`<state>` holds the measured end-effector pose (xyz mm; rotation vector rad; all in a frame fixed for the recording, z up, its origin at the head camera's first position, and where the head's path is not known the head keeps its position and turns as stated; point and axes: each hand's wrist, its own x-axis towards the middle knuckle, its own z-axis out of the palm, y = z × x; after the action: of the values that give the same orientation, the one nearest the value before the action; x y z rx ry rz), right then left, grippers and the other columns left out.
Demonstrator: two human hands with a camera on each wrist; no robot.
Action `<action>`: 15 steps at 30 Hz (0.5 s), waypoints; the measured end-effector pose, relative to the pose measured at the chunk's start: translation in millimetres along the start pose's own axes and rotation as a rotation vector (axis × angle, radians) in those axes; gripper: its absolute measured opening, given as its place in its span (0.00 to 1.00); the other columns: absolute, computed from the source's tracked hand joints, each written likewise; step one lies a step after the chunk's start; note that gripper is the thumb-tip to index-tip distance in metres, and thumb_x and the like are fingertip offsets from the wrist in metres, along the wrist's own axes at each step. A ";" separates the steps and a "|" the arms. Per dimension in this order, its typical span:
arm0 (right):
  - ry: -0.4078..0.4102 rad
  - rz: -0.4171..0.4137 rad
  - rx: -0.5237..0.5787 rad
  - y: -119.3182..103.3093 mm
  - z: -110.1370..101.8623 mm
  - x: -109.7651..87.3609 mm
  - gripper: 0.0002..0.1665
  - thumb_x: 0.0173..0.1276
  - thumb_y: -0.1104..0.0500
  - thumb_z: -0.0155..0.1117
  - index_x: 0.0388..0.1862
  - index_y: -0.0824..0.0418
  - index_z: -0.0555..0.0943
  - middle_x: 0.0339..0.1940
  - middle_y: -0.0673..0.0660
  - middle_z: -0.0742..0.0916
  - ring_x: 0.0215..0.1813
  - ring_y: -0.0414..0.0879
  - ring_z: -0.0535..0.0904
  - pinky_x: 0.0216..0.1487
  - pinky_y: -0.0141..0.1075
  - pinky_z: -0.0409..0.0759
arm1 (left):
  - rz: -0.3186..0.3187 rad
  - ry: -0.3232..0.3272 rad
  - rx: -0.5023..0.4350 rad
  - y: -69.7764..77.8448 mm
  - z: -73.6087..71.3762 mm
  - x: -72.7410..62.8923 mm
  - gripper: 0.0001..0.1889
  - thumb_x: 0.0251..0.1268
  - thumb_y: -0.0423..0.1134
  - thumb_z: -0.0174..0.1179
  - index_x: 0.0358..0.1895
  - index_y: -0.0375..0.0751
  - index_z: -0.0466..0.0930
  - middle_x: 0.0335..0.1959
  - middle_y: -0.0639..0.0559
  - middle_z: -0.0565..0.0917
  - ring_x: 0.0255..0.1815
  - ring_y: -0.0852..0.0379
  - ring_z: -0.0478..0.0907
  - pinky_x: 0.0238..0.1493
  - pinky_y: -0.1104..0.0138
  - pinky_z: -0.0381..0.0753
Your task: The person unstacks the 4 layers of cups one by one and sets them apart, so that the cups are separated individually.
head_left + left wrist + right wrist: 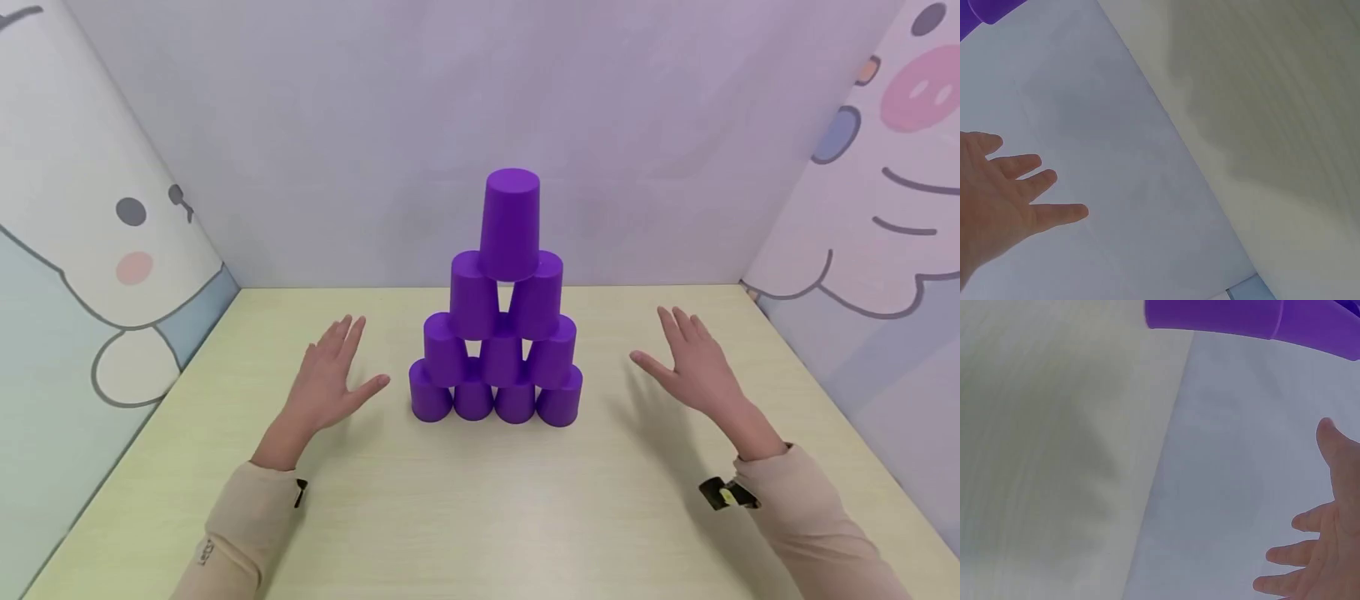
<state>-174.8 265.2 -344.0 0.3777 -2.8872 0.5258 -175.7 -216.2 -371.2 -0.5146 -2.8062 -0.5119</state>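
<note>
Purple cups, all upside down, form a pyramid mid-table in the head view. Its top cup (512,225) sits across the gap between two cups below, and the lower rows widen to a bottom row (472,400) on the tabletop. Left of the pyramid, my left hand (324,387) is held with fingers straight and thumb spread, apart from the cups. My right hand (697,367) is spread likewise on the right side, also apart from them. In the right wrist view, purple cups (1216,315) show along the top edge, beyond the right hand (1335,537).
The pale wood-grain table (480,517) runs back to a plain whitish wall (337,150). Side panels with cartoon animals stand at left (82,192) and right (847,192). A dark wrist strap piece (727,493) shows at the right sleeve (802,500).
</note>
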 end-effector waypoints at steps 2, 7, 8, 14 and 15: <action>0.041 -0.033 0.058 -3.8 -5.3 3.9 0.48 0.66 0.41 0.52 0.69 0.73 0.48 0.66 0.77 0.56 0.66 0.72 0.47 0.61 0.63 0.48 | 0.023 -0.003 -0.042 2.8 0.5 1.1 0.46 0.57 0.58 0.56 0.71 0.38 0.45 0.69 0.35 0.51 0.69 0.38 0.45 0.61 0.39 0.46; 0.107 -0.093 0.167 -19.8 -19.0 17.6 0.46 0.66 0.45 0.56 0.70 0.70 0.49 0.68 0.73 0.58 0.68 0.67 0.51 0.63 0.58 0.49 | 0.033 -0.048 -0.156 9.7 3.0 4.2 0.45 0.57 0.55 0.58 0.71 0.39 0.45 0.69 0.37 0.53 0.69 0.39 0.48 0.63 0.45 0.51; 0.114 -0.098 0.183 -24.4 -22.1 20.4 0.46 0.66 0.45 0.56 0.70 0.69 0.50 0.68 0.71 0.58 0.68 0.66 0.51 0.63 0.58 0.50 | 0.034 -0.055 -0.179 11.0 3.6 4.9 0.45 0.57 0.55 0.59 0.71 0.39 0.45 0.70 0.37 0.53 0.69 0.39 0.48 0.63 0.46 0.51; 0.178 -0.143 0.331 -55.5 -40.6 36.5 0.41 0.65 0.50 0.59 0.70 0.64 0.54 0.67 0.66 0.64 0.67 0.61 0.58 0.59 0.57 0.60 | 0.063 -0.081 -0.280 16.8 9.8 10.3 0.45 0.56 0.53 0.61 0.71 0.38 0.48 0.69 0.40 0.55 0.69 0.42 0.51 0.63 0.47 0.55; 0.194 -0.159 0.363 -60.3 -42.4 39.4 0.40 0.64 0.51 0.59 0.70 0.64 0.55 0.67 0.65 0.65 0.66 0.60 0.60 0.59 0.56 0.61 | 0.070 -0.086 -0.298 17.4 11.6 11.2 0.44 0.56 0.52 0.61 0.70 0.37 0.48 0.69 0.40 0.55 0.68 0.43 0.52 0.63 0.48 0.55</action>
<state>-189.8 217.7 -276.8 0.5677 -2.5451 1.0003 -181.3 -193.2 -373.3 -0.7066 -2.7931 -0.9209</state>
